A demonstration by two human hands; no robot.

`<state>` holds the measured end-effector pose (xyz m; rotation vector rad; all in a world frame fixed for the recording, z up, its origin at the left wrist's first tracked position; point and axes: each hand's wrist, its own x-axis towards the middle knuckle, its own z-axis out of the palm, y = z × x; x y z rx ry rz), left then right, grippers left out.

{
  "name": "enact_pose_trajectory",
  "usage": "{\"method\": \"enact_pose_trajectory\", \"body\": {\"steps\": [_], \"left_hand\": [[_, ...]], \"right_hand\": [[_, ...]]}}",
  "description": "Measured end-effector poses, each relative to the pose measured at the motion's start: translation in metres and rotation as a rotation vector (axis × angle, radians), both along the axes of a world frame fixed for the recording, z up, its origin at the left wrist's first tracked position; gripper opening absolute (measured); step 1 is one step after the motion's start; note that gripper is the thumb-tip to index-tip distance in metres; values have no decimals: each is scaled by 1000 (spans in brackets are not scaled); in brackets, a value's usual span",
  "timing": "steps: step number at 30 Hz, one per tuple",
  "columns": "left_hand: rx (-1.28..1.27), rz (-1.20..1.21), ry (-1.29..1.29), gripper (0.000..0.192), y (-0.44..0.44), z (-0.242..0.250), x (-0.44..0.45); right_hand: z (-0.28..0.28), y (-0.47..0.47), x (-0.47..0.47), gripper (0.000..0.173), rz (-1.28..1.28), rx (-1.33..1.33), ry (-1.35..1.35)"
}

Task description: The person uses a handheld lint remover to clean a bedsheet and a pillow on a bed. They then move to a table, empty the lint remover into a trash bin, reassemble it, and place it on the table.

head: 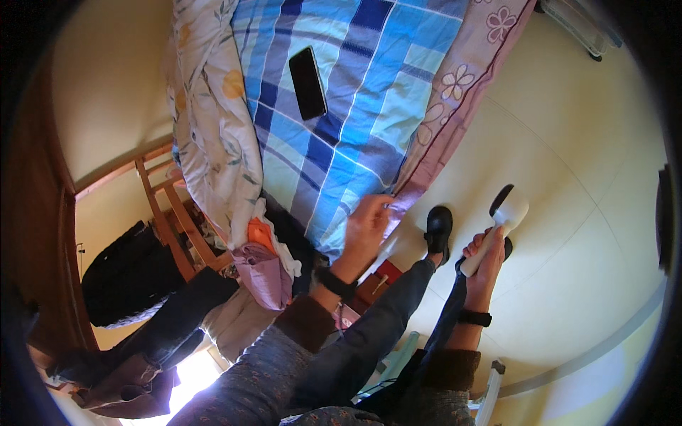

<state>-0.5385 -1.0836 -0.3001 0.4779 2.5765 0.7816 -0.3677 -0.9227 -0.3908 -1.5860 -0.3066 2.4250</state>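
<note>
My right hand (487, 253) is closed around the handle of a white handheld device with a dark-faced head (511, 207), perhaps a brush or lint remover, held out over the floor. My left hand (370, 218) is above the lower right edge of a blue checked bed cover (346, 133); its fingers are curled and slightly blurred, and whether they touch the cloth cannot be told. A black smartphone (307, 83) lies on the cover. A pink cloth with flower patterns (453, 106) runs along the bed's right edge.
A white patterned quilt (213, 117) is bunched along the bed's left side. Folded purple cloth (264, 277) lies at its lower end. A wooden rack (176, 213) and hanging dark clothes (128, 277) are at the left. Pale floor (565, 160) extends to the right.
</note>
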Motion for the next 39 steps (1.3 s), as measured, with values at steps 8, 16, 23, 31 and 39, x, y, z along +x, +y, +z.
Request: {"method": "enact_pose_trajectory", "body": {"steps": [8,16,23,31,39], "left_hand": [[-263,165,-71,50,-132,-18,21],[-557,13,-68,56,-160,-14,48],[-666,108,-179,29,-174,-48,61],[-676,85,10,17,-169,-58,65],[-687,148,44,13,-160,-58,65]], "right_hand": [[17,-7,-20,50,68,192,94],[38,-23,-36,47,351,421,116],[101,-65,-66,44,1323,787,183],[106,-67,-121,55,1656,1356,525],[77,71,-176,43,1243,1543,181]]}}
